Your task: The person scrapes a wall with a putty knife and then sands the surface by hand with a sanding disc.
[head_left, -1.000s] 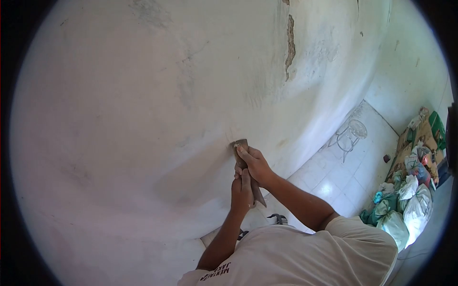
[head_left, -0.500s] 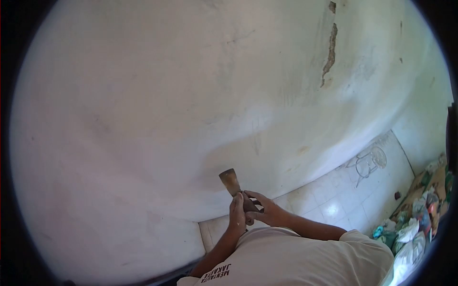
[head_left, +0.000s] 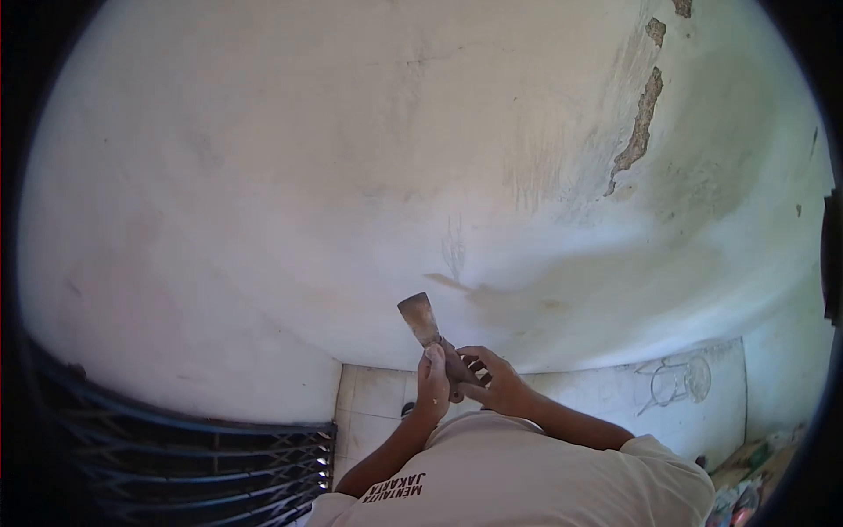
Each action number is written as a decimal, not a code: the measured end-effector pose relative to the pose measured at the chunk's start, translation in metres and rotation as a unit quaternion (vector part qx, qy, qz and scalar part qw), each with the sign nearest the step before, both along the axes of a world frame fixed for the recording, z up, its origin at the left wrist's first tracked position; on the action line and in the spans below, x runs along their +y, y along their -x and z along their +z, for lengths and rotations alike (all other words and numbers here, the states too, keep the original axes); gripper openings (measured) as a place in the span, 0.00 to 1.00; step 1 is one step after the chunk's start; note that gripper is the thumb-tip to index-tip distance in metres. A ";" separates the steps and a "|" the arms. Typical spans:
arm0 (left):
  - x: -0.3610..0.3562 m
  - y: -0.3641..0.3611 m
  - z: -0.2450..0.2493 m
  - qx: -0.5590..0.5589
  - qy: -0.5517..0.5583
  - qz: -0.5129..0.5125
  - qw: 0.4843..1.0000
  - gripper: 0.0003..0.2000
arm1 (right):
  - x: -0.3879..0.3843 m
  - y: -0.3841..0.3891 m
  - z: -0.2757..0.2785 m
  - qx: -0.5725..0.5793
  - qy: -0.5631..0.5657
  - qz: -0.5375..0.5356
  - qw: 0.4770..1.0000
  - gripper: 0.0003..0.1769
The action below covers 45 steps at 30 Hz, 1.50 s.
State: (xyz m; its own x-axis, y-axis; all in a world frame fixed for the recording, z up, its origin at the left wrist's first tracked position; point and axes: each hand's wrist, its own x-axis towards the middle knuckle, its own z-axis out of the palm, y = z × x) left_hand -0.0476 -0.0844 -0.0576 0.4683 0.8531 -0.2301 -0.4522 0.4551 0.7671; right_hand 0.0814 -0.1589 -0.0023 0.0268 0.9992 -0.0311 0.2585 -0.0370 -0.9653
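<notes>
A paint scraper (head_left: 420,320) with a wide, dull, stained metal blade and a dark handle is held in front of my chest, its blade pointing up and to the left. My left hand (head_left: 433,384) is closed round the handle just below the blade, with the thumb along it. From the other side my right hand (head_left: 498,383) curls its fingers at the lower part of the handle, the thumb near its butt end. Beyond the blade stands a pale painted wall (head_left: 334,220), stained and scuffed; the blade is apart from its surface.
Bare plaster shows in a chipped strip (head_left: 639,127) at upper right. A clear stool (head_left: 680,380) stands on the tiled floor (head_left: 580,400). A dark folding metal gate (head_left: 211,465) is at lower left. Bags and cloth-like items (head_left: 742,501) lie at lower right.
My view has turned, bringing the gate into sight at lower left and pushing the bags mostly out at lower right. Both hands keep the scraper in nearly the same position before me.
</notes>
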 end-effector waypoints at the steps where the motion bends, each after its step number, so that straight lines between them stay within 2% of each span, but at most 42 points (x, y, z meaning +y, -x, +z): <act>1: -0.004 -0.005 -0.001 -0.025 0.012 0.018 0.999 0.13 | -0.003 -0.010 -0.016 0.026 -0.033 -0.001 0.999 0.27; 4: -0.018 -0.016 -0.018 -0.026 -0.003 0.030 0.999 0.12 | -0.012 -0.039 -0.033 0.179 0.034 0.006 0.983 0.23; 7: -0.040 -0.029 -0.013 -0.046 0.039 0.064 0.996 0.11 | -0.020 -0.050 -0.029 0.108 0.028 -0.025 0.993 0.22; 10: -0.055 -0.040 -0.021 -0.053 0.074 0.103 0.991 0.10 | -0.020 -0.059 -0.042 -0.035 -0.115 0.011 0.993 0.24; 13: -0.065 -0.043 -0.027 -0.023 0.107 0.142 0.984 0.09 | -0.025 -0.065 -0.034 -0.062 -0.137 -0.013 0.989 0.22; 16: -0.067 -0.044 -0.035 -0.007 0.077 0.161 0.984 0.08 | -0.026 -0.078 -0.037 -0.135 -0.188 -0.003 0.973 0.16; 17: -0.068 -0.046 -0.035 -0.002 0.069 0.177 0.982 0.08 | -0.029 -0.078 -0.034 -0.114 -0.209 0.019 0.971 0.12; 19: -0.066 -0.054 -0.028 0.006 0.052 0.206 0.977 0.09 | -0.034 -0.073 -0.023 -0.125 -0.193 0.077 0.970 0.11; 20: -0.067 -0.054 -0.020 -0.007 0.053 0.177 0.983 0.09 | -0.036 -0.070 -0.021 -0.132 -0.185 0.105 0.968 0.11; 22: -0.073 -0.055 0.005 -0.032 0.055 0.117 0.991 0.10 | -0.036 -0.065 -0.022 -0.126 -0.204 0.094 0.966 0.18; 24: -0.076 -0.066 0.014 -0.061 0.034 0.120 0.990 0.12 | -0.036 -0.064 -0.022 -0.132 -0.182 0.081 0.971 0.23; 26: -0.081 -0.072 0.033 -0.065 0.049 0.116 0.990 0.13 | -0.032 -0.068 -0.031 -0.139 -0.223 0.093 0.960 0.26; 27: -0.078 -0.076 0.020 -0.062 0.012 0.115 0.991 0.14 | -0.031 -0.070 -0.037 -0.142 -0.243 0.098 0.955 0.28; 30: -0.076 -0.082 0.006 -0.082 -0.034 0.075 0.993 0.15 | -0.028 -0.077 -0.047 -0.077 -0.209 0.118 0.968 0.25; 32: -0.079 -0.086 0.007 -0.100 -0.028 0.076 0.992 0.16 | -0.037 -0.084 -0.040 0.088 -0.017 0.122 0.989 0.23; 33: -0.080 -0.087 0.007 -0.109 -0.025 0.078 0.991 0.17 | -0.041 -0.086 -0.036 0.168 0.079 0.122 0.975 0.23; 36: -0.078 -0.086 -0.010 -0.173 -0.045 0.073 0.981 0.19 | -0.048 -0.096 -0.035 0.242 0.106 0.142 0.954 0.21; 39: -0.082 -0.085 -0.010 -0.163 -0.077 0.061 0.982 0.18 | -0.059 -0.109 -0.028 0.226 0.105 0.124 0.960 0.23; 42: -0.073 -0.078 -0.033 -0.159 -0.016 0.030 0.987 0.16 | -0.071 -0.134 -0.023 0.239 0.056 0.111 0.963 0.23; 43: -0.072 -0.079 -0.020 -0.080 -0.005 0.092 0.992 0.14 | -0.074 -0.146 -0.025 0.248 0.030 0.078 0.965 0.24; 45: -0.053 -0.073 -0.024 -0.027 -0.031 0.125 0.991 0.12 | -0.079 -0.177 -0.024 0.253 -0.032 0.004 0.967 0.26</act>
State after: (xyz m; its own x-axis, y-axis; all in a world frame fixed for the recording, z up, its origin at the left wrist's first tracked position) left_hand 0.0254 -0.1370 -0.0815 0.2506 0.9558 -0.1537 -0.5864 0.2762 0.7615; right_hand 0.2587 -0.2382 -0.0262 0.0165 0.9996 0.0247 -0.2482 0.0280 -0.9683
